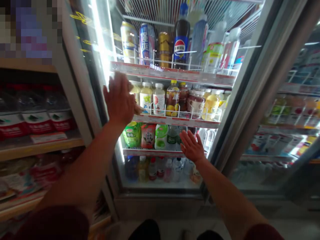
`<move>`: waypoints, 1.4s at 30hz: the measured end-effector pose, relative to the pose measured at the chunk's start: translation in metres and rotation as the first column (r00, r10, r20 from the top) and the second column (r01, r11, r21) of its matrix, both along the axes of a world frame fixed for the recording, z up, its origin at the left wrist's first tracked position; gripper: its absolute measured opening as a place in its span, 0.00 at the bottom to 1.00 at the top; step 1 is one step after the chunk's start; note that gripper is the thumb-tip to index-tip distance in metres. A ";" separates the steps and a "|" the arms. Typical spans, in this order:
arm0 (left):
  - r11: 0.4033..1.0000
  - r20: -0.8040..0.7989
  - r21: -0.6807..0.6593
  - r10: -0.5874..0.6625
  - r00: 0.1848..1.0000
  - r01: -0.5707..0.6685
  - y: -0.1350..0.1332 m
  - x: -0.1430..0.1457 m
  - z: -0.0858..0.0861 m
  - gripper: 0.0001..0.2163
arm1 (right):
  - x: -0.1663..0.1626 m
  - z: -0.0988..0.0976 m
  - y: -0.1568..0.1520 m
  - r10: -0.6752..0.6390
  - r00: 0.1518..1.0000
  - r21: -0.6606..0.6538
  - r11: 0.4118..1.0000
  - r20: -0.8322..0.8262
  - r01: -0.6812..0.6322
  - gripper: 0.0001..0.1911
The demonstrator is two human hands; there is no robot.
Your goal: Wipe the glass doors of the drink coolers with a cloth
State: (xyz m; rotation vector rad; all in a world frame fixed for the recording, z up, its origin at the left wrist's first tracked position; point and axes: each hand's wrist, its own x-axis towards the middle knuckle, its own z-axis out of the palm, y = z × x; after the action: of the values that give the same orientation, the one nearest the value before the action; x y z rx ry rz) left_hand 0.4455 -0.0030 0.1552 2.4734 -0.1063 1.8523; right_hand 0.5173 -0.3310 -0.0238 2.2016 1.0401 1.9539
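Note:
Both my hands are raised before a lit drinks fridge (160, 120). On the left, my left hand (120, 100) is up with its fingers stretched, slightly smeared, near the middle shelf and covering part of its left end. Nothing shows in it. Lower and to the right, my right hand (192, 146) has its fingers spread and holds nothing, in front of the third shelf. I cannot tell whether either hand touches glass. Nearby on the middle shelf are a brown bottle with a yellow cap (172, 98) and a white-capped bottle (159, 99).
A cola bottle (181, 43) and several cans stand on the top shelf. A green pack (132, 134) sits on the third shelf. Water bottles with red labels (37, 121) fill a rack at left. Another glass-fronted fridge (282, 133) stands at right.

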 end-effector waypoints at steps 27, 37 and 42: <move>0.872 -0.144 0.459 -0.112 0.983 0.167 -0.053 0.012 0.059 0.25 | 0.001 0.001 0.001 0.050 0.998 0.007 0.999 -0.034 -0.049 0.31; 0.699 -0.175 0.663 -0.200 0.964 0.266 -0.119 0.029 0.014 0.30 | 0.000 0.003 0.002 0.071 0.997 0.014 0.997 -0.008 -0.071 0.31; 0.787 -0.050 0.569 -0.256 0.965 0.238 -0.138 0.043 0.060 0.33 | 0.001 0.002 0.002 0.064 0.998 0.014 0.998 -0.008 -0.064 0.32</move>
State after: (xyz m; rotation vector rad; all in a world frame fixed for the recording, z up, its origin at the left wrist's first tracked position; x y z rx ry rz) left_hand 0.4889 -0.1412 0.2150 2.5874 -1.0919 1.9484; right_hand 0.5181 -0.3292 -0.0218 2.2130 1.1158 1.9845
